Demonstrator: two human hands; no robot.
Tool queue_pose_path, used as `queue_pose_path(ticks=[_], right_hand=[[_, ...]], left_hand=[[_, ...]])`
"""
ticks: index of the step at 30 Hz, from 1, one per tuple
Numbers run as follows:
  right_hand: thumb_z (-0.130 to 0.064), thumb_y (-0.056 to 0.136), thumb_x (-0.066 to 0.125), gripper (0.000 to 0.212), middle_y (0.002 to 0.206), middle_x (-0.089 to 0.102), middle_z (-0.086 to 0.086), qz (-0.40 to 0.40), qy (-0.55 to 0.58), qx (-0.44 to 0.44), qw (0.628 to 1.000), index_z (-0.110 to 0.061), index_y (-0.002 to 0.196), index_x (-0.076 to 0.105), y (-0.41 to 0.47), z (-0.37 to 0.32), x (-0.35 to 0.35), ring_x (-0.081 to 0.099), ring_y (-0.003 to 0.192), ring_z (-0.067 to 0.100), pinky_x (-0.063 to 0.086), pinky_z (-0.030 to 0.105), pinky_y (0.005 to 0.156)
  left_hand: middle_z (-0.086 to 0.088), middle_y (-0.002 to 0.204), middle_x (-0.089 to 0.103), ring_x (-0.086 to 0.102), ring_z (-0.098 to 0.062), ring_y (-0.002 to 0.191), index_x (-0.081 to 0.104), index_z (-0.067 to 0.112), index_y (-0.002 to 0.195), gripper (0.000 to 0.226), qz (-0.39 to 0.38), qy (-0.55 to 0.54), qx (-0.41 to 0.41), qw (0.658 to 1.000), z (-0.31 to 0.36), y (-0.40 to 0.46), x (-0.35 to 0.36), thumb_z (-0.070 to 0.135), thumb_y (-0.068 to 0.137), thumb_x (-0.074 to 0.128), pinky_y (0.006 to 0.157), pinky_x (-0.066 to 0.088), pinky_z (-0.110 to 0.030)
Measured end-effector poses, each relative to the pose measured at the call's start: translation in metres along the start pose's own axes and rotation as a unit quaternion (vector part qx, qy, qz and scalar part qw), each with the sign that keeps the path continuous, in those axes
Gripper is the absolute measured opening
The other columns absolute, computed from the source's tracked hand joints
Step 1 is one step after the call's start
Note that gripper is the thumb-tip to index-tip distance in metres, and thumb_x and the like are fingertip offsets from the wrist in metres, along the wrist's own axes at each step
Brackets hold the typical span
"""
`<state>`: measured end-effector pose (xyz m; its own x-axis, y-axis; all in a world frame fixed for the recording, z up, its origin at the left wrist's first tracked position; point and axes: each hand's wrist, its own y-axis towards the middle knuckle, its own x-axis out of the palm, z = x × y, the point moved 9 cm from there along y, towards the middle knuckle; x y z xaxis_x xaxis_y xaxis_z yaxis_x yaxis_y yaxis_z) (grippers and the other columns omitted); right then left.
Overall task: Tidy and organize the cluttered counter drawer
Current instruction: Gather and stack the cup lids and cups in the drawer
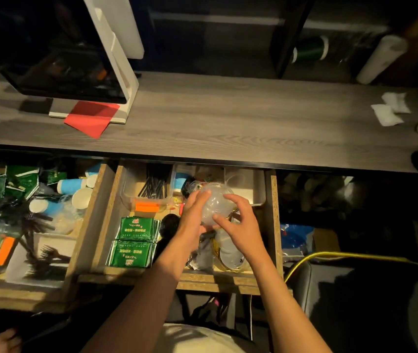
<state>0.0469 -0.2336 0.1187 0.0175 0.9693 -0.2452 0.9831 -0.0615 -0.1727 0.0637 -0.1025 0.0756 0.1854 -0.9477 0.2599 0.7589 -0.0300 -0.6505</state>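
The open wooden drawer (273,225) sits below the counter edge, in the middle of the view. Above its right half, both my hands hold a stack of clear domed plastic lids (215,203). My left hand (192,217) grips the stack from the left with fingers curled over its top. My right hand (241,225) holds it from the right, thumb pressed on the underside. More clear lids (230,253) and gold-rimmed items lie beneath my hands. Two stacks of green tea packets (135,240) lie at the drawer's front left.
A clear bin with black straws (152,186) and an orange packet (146,207) stands at the drawer's back left; a white tray (258,189) at back right. A second drawer (24,212) on the left holds blue paper cups, green packets, black forks. The counter (228,118) carries a screen stand, red paper.
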Motion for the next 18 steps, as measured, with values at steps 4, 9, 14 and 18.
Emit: queue_pose_path(ticks=[4,9,14,18], right_hand=[[-0.029,0.103,0.049,0.037,0.132,0.056,-0.005,0.051,0.108,0.035,0.992,-0.031,0.139,0.044,-0.006,-0.008,-0.009,0.056,0.119,0.008,0.053,0.015,0.083],[-0.032,0.100,0.053,0.035,0.131,0.059,0.004,0.038,0.083,0.140,0.986,-0.024,0.134,0.053,0.004,-0.002,-0.006,0.058,0.116,0.019,0.052,0.043,0.098],[-0.037,0.105,0.039,0.022,0.118,0.065,0.005,0.018,0.172,0.169,0.970,-0.035,0.106,0.061,-0.001,-0.006,0.008,0.064,0.110,0.025,0.054,0.053,0.094],[-0.044,0.103,0.039,0.032,0.118,0.066,0.011,-0.019,0.265,0.225,0.937,-0.027,0.121,0.060,-0.012,0.000,0.031,0.065,0.109,0.026,0.055,0.049,0.094]], left_hand=[[-0.007,0.130,0.056,0.061,-0.027,0.113,0.051,0.029,0.135,0.041,0.012,0.038,0.039,0.998,0.007,-0.010,0.001,0.035,0.095,0.060,0.088,0.057,-0.051],[-0.006,0.133,0.053,0.059,-0.025,0.115,0.051,0.028,0.137,0.040,-0.012,0.058,0.081,0.995,0.012,-0.025,0.011,0.027,0.097,0.057,0.090,0.056,-0.053],[-0.007,0.134,0.053,0.057,-0.028,0.120,0.054,0.032,0.132,0.047,-0.023,0.027,0.087,0.996,0.016,-0.034,0.009,0.035,0.086,0.064,0.089,0.056,-0.053],[-0.010,0.127,0.058,0.060,-0.029,0.114,0.060,0.033,0.121,0.033,-0.017,0.025,0.100,0.995,0.024,-0.040,0.002,0.028,0.089,0.059,0.089,0.055,-0.054]])
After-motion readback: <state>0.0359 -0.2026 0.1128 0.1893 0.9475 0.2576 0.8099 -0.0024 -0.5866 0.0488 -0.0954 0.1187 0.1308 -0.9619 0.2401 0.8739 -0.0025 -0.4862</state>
